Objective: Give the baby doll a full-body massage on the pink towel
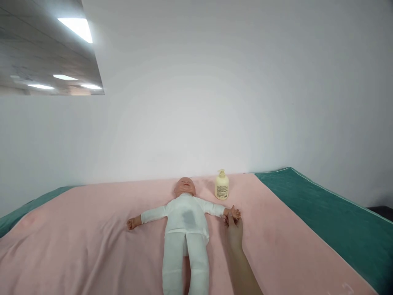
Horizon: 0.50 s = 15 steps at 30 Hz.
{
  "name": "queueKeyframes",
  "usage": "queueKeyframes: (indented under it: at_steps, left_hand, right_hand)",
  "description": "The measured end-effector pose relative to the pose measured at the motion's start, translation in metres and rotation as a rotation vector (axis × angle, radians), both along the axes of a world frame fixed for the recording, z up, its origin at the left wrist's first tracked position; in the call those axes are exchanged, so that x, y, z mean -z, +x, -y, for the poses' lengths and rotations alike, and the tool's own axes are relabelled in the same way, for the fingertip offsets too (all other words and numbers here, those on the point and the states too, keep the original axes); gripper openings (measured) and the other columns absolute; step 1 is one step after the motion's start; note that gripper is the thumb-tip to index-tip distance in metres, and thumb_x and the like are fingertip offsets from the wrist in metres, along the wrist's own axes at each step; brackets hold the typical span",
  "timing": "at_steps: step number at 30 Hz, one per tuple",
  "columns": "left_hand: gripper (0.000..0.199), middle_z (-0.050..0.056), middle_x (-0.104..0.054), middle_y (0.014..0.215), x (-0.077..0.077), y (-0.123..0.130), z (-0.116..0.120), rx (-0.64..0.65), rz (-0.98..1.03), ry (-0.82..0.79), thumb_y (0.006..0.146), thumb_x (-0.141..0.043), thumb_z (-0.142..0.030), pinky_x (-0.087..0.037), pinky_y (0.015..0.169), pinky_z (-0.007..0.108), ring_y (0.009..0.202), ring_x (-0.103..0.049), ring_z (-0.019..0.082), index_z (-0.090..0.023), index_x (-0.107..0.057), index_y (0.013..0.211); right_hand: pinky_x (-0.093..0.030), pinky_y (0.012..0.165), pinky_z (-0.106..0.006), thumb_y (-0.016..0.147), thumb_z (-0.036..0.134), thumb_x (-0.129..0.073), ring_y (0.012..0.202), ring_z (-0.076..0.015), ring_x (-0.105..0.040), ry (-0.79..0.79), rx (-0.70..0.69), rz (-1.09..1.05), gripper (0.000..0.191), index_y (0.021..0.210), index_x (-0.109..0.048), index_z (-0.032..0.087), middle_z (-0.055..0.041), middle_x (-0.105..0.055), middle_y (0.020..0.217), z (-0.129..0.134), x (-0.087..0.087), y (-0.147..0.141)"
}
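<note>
A baby doll (188, 217) lies face up with both arms spread wide. Its body and limbs are white, with a grey patch on the chest. My right hand (235, 232) is closed around the doll's hand (235, 212) on the right side, thumb on top. The doll's other hand (134, 222) rests free on the pink cloth (101, 246). Beyond my right hand a pale yellow pump bottle (221, 186) stands upright near the doll's head (185, 187). My left hand is out of view.
The pink cloth covers most of a green surface (331, 217), which shows at the left and right edges. A white wall (196, 102) rises right behind it. Ceiling lights (76, 28) show at the upper left.
</note>
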<state>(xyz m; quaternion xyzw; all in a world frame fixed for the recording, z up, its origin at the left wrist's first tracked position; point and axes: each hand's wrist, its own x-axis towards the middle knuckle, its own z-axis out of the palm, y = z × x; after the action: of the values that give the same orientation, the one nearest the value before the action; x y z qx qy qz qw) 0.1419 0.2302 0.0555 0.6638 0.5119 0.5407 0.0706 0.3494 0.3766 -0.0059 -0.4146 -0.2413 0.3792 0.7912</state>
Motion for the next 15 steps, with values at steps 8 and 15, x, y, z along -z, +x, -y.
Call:
queueKeyframes:
  at_steps: [8,15]
  left_hand:
    - [0.032,-0.011,-0.057,0.131,-0.012,0.009,-0.038,0.043,0.008,-0.007,0.082,-0.049,-0.053,-0.05,0.053,0.031,0.108,-0.052,0.041,-0.038,-0.077,0.083]
    - [0.041,-0.005,-0.068,0.116,-0.013,0.004,-0.056,0.069,0.027,-0.028,0.088,-0.042,-0.05,-0.052,0.05,0.031,0.098,-0.061,0.037,-0.032,-0.078,0.078]
  right_hand:
    - [-0.05,0.059,-0.027,0.072,0.055,-0.069,0.063,-0.0149,-0.059,-0.001,-0.002,0.028,0.039,0.085,-0.058,0.019,0.0002,-0.06,0.07,0.008,-0.008,-0.002]
    - [-0.05,0.063,-0.028,0.075,0.056,-0.066,0.071,-0.0167,-0.061,-0.039,0.029,0.094,0.046,0.102,-0.056,0.02,-0.002,-0.064,0.083,0.014,-0.013,-0.006]
